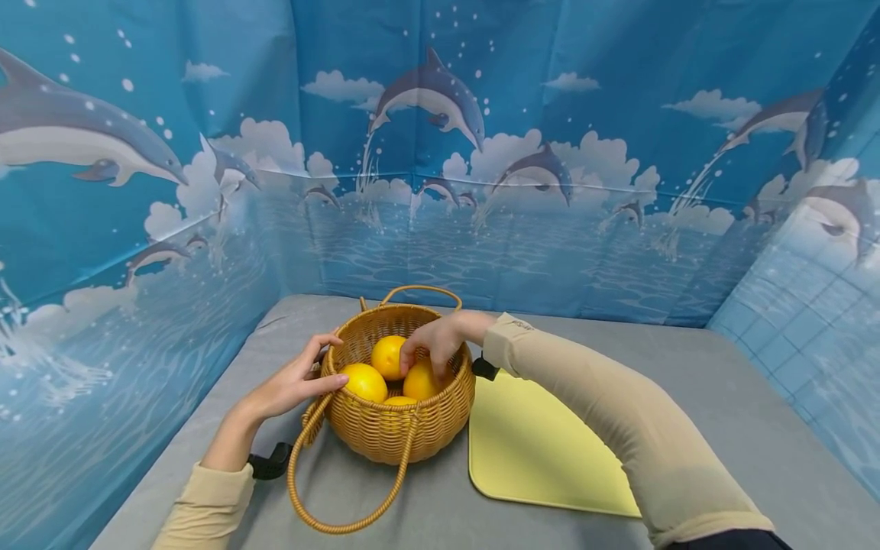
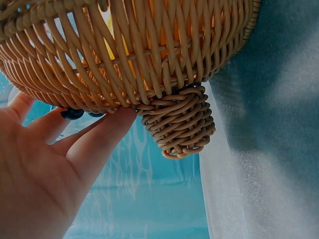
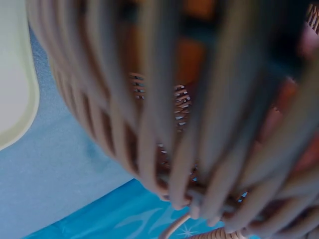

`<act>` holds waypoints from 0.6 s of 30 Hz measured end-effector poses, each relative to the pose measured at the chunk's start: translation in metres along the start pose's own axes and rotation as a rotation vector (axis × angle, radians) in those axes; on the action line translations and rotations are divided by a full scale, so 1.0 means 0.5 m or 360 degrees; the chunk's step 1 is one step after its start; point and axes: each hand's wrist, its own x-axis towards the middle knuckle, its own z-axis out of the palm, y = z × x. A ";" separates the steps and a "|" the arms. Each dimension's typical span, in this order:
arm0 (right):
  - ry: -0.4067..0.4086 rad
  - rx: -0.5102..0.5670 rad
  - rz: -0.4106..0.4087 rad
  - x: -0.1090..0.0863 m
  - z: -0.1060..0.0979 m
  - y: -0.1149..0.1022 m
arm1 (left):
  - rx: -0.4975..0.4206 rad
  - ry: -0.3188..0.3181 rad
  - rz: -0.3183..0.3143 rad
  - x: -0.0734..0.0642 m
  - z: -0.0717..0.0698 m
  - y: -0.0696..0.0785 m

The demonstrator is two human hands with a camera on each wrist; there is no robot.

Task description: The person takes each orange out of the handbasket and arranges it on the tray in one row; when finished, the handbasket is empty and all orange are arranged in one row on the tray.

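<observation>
A round wicker basket point(image 1: 399, 443) holds several yellow-orange round fruits point(image 1: 364, 383). At its left side my left hand point(image 1: 292, 384) rests on the rim, thumb and fingers spread. The left wrist view shows the fingertips of that hand point(image 2: 45, 164) against the woven wall, beside a bound handle base point(image 2: 179, 122). Over the right rim my right hand point(image 1: 442, 342) reaches inside. Its fingers are bent around the right-hand fruit point(image 1: 421, 382), and another fruit point(image 1: 388, 357) lies just left of them. The basket's weave point(image 3: 164, 99) mostly covers that hand in the right wrist view.
One looped handle point(image 1: 344, 527) hangs down toward the front, while the other handle point(image 1: 422, 288) stands at the back. A yellow mat point(image 1: 550, 451) lies to the right on the grey surface point(image 1: 715, 412). Dolphin-printed blue sheets point(image 1: 584, 252) enclose the back and sides.
</observation>
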 end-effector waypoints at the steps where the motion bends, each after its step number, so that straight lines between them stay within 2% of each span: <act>1: 0.0003 0.0003 -0.0003 0.000 0.000 0.000 | 0.0002 0.0001 -0.0001 0.000 0.000 0.000; 9: -0.0098 0.0091 -0.0104 0.004 0.003 0.003 | 0.0025 0.0009 -0.0014 0.000 0.001 0.002; 18: -0.0117 -0.0032 -0.0012 0.007 0.008 0.002 | 0.0016 0.0006 -0.0007 0.001 0.002 0.002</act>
